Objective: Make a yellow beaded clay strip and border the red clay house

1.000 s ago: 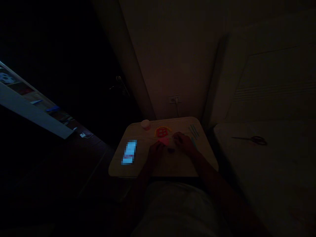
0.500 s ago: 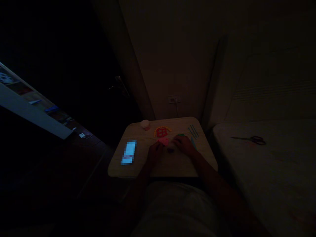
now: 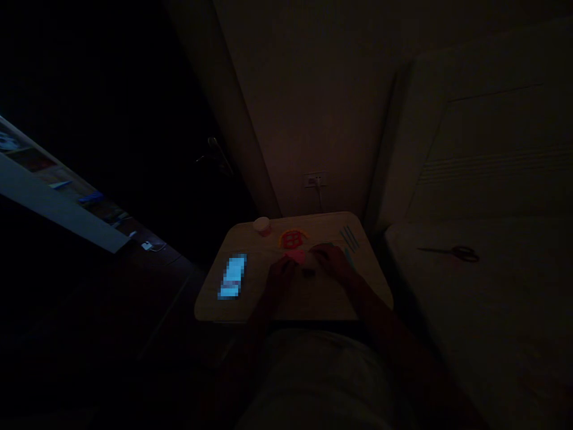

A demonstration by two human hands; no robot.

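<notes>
Dim light leaves both hands dark over a small wooden table. My left hand is at the left edge of a flat pink piece, its fingertips touching or very near it. To the right of that piece, my right hand hovers low with bent fingers; what they hold, if anything, is too dark to make out. Between the hands lies a small dark lump. Just beyond the pink piece sits a red piece with window-like holes, arched over by a yellow-orange strip.
A lidded tub stands at the table's back left, and a bright phone lies at the left. Thin sticks and a bluish tool are at the right. Scissors rest on the pale bed at far right.
The picture has become darker and the view has shifted slightly. Both hands stay almost where they were, around the pink piece.
</notes>
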